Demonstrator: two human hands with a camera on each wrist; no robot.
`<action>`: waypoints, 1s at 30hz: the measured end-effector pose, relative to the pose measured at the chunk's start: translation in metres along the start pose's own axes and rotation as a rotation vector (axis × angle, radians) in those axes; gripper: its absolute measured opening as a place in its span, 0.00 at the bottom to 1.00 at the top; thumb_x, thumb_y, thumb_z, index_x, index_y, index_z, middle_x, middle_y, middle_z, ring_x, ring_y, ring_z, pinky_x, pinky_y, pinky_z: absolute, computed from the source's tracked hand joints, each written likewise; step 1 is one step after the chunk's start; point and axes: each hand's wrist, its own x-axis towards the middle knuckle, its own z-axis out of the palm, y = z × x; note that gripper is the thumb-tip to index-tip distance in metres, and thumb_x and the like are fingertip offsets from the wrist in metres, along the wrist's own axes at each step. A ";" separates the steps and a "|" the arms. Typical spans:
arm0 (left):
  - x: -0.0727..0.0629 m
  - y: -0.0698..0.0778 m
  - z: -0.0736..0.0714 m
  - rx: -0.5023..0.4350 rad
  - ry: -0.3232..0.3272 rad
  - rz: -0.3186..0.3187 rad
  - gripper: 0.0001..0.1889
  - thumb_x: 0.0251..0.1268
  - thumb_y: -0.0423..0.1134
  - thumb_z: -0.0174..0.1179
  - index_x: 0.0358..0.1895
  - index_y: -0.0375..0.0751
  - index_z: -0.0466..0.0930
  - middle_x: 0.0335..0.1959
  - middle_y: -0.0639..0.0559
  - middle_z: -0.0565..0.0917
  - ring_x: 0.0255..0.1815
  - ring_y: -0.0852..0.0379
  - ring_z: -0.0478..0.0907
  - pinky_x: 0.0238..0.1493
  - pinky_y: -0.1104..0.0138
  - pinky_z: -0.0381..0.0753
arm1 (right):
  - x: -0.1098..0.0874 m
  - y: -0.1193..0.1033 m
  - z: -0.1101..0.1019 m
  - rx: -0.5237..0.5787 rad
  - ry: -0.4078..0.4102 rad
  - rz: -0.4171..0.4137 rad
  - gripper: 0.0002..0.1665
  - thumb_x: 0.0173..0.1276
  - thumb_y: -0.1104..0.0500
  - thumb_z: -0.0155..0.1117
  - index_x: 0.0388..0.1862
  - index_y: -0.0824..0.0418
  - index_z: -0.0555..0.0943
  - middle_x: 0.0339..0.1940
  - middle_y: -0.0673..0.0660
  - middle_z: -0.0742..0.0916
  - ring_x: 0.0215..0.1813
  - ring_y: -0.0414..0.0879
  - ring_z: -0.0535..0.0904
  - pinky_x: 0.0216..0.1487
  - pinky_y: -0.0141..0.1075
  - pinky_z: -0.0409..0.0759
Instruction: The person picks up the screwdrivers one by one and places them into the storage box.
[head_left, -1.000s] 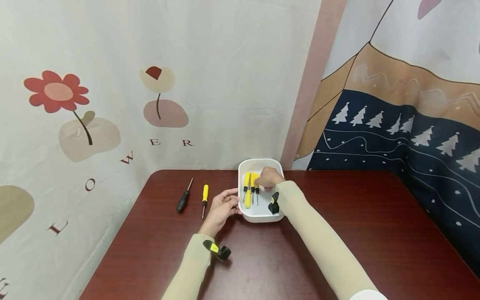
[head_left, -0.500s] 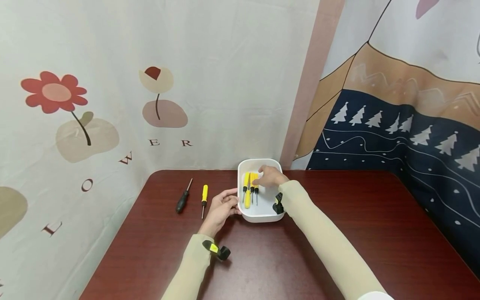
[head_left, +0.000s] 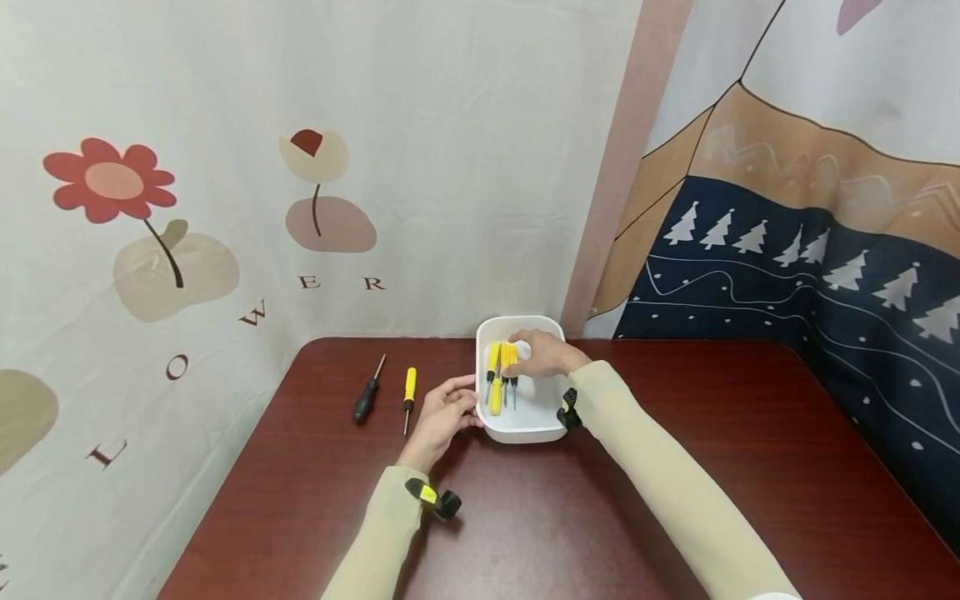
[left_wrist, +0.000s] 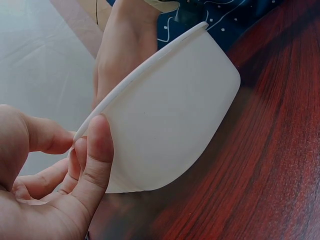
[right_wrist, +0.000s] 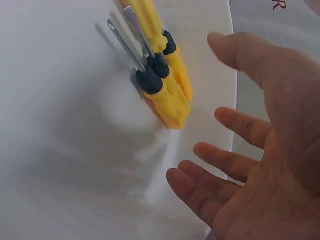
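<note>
A white plastic tub (head_left: 523, 437) stands at the table's back edge. My left hand (head_left: 438, 421) pinches its left rim between thumb and fingers, plain in the left wrist view, where the tub's outer wall (left_wrist: 165, 105) faces me. Inside, along the left side, lie several yellow-handled screwdrivers (head_left: 496, 400) side by side, one turned the opposite way. Over the tub hovers my right hand (head_left: 550, 357), its fingers spread. In the right wrist view the right hand (right_wrist: 260, 145) holds nothing, and the screwdriver handles (right_wrist: 167, 105) lie beyond its fingertips.
Left of the tub, a black-handled screwdriver (head_left: 365, 402) and one more yellow-handled screwdriver (head_left: 410, 387) lie on the dark red wooden table (head_left: 510, 517). Behind the table hangs a printed cloth (head_left: 465, 167).
My right hand has let go at the screwdriver handles; its fingers have spread and its wrist has shifted a little to the right. The left hand stays on the rim.
</note>
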 end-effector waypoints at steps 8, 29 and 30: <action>0.001 0.001 0.001 -0.008 0.001 0.003 0.22 0.71 0.25 0.57 0.67 0.33 0.76 0.41 0.38 0.81 0.27 0.57 0.79 0.30 0.68 0.86 | -0.005 0.000 -0.005 -0.069 0.025 -0.089 0.48 0.64 0.38 0.72 0.80 0.45 0.65 0.82 0.58 0.65 0.82 0.58 0.59 0.80 0.59 0.62; -0.001 0.002 0.000 -0.009 -0.004 0.005 0.23 0.71 0.25 0.57 0.68 0.32 0.74 0.42 0.37 0.81 0.28 0.57 0.79 0.30 0.68 0.86 | -0.040 0.000 -0.023 0.049 0.139 -0.161 0.54 0.62 0.38 0.73 0.83 0.47 0.60 0.84 0.56 0.61 0.83 0.60 0.56 0.77 0.64 0.64; -0.001 0.002 0.000 -0.009 -0.002 0.006 0.23 0.71 0.25 0.57 0.68 0.32 0.74 0.42 0.37 0.81 0.28 0.57 0.79 0.30 0.68 0.86 | -0.041 0.001 -0.023 0.067 0.143 -0.158 0.54 0.62 0.39 0.73 0.83 0.47 0.59 0.84 0.56 0.61 0.83 0.59 0.56 0.77 0.64 0.65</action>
